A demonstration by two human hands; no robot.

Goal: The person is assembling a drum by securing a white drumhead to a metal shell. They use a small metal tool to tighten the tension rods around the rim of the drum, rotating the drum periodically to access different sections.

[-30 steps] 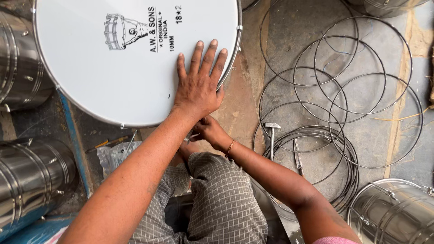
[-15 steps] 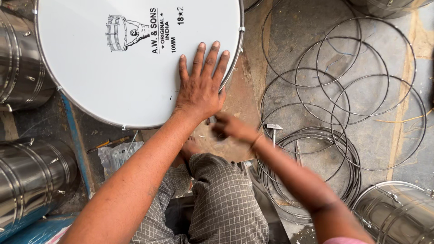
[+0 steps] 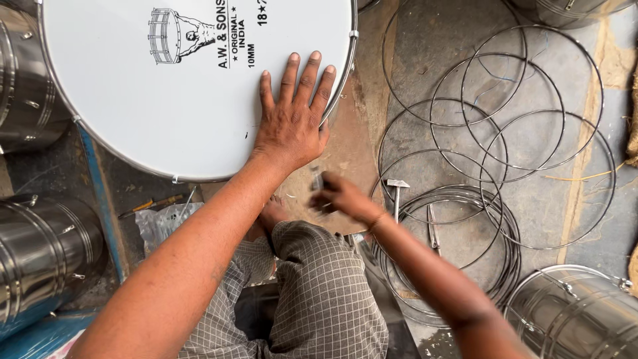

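A drum-making workshop, w/ work done on the ground. A big white drumhead (image 3: 166, 86) sits on a drum at the top of the view. Bare steel drum shells (image 3: 46, 259) lie along the floor's left edge, another shell (image 3: 578, 312) at the bottom right corner. Loose wire hoops (image 3: 492, 119) lie spread over the rough concrete floor (image 3: 438, 40) on the right, some stacked in a coil (image 3: 458, 266). A small hammer (image 3: 397, 193) & pliers (image 3: 433, 229) lie among them; a screwdriver (image 3: 149, 205) near the left shells.
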